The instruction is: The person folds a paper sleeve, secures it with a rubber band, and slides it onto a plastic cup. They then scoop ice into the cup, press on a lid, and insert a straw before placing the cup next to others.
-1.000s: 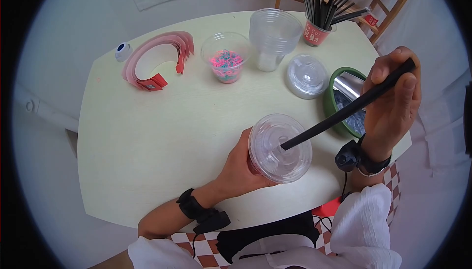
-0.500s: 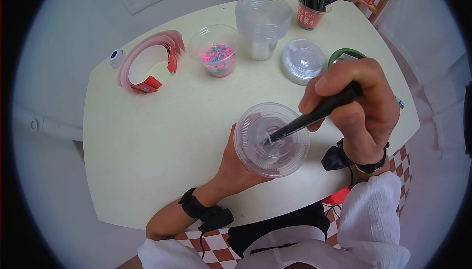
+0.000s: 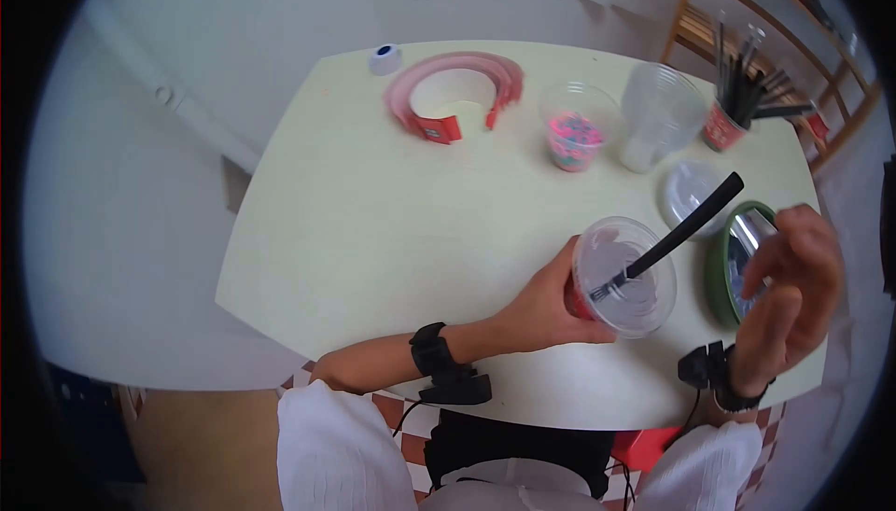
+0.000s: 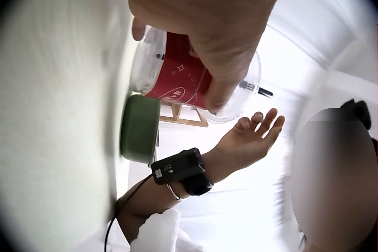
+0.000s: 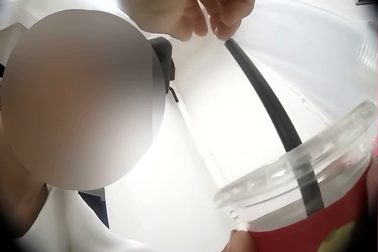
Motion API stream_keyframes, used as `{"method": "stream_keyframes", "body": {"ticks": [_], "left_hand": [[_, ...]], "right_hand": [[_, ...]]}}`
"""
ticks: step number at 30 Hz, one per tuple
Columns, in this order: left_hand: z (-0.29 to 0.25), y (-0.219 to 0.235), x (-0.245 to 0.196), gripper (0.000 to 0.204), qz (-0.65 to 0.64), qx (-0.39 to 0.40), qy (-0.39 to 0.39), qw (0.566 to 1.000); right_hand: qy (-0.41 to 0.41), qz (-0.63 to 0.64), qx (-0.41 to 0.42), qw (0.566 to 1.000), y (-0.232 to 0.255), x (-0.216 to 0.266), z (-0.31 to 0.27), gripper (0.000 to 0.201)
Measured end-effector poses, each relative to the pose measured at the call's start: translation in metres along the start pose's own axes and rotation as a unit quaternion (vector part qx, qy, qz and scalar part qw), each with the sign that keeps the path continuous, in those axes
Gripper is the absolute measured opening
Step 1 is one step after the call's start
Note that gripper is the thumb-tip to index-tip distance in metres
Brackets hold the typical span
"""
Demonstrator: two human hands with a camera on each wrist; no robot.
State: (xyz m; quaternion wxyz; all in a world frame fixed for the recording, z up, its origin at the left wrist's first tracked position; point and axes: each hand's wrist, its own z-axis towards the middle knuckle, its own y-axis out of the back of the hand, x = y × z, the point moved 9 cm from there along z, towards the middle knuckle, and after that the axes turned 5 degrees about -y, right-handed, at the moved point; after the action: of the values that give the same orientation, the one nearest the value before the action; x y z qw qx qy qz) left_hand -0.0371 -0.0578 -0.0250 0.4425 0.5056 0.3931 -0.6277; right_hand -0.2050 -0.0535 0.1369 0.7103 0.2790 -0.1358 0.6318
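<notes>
My left hand [image 3: 537, 310] grips a clear plastic cup [image 4: 146, 66] with a red printed sleeve [image 4: 180, 72]. A clear lid [image 3: 644, 310] covers the cup. Through the lid stands a black straw [image 3: 691, 228], leaning right, its lower end visible inside the cup in the right wrist view. My right hand [image 3: 793, 292] is off the straw, to its right, with fingers loosely bent and nothing in them. In the right wrist view its fingertips [image 5: 224, 30] overlap the straw's top end.
Behind the cup are a tub of pink and teal bands [image 3: 574, 133], stacked clear cups [image 3: 665, 105], clear lids [image 3: 691, 194] and a cup of black straws [image 3: 723, 128]. A green bowl [image 3: 717, 278] sits beside my right hand. Fanned red-and-pink sleeves [image 3: 401, 100] lie at the back.
The straw went down through the lid. My right hand let go of it and moved off to the right. My left hand kept its grip on the cup; the head view swung left.
</notes>
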Motion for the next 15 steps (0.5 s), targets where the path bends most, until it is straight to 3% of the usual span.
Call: {"method": "stream_keyframes", "body": {"ticks": [4,8,11,15], "left_hand": [[-0.019,0.027,-0.02,0.091,-0.057,-0.025,0.104,0.993],[-0.057,0.111,-0.051,0.083,0.008,-0.169,0.055,0.984],[-0.09,0.195,-0.062,0.079,0.078,-0.328,0.005,0.941],[-0.11,0.282,-0.052,0.075,0.145,-0.427,-0.019,0.892]], "right_hand": [[0.038,0.001,-0.003,0.999,0.016,0.005,0.005,0.038],[-0.029,0.039,0.033,0.998,0.006,-0.005,0.005,0.035],[-0.07,0.073,0.05,0.994,-0.01,-0.004,0.007,0.033],[-0.063,0.092,0.071,0.991,-0.014,0.001,0.008,0.031]]}}
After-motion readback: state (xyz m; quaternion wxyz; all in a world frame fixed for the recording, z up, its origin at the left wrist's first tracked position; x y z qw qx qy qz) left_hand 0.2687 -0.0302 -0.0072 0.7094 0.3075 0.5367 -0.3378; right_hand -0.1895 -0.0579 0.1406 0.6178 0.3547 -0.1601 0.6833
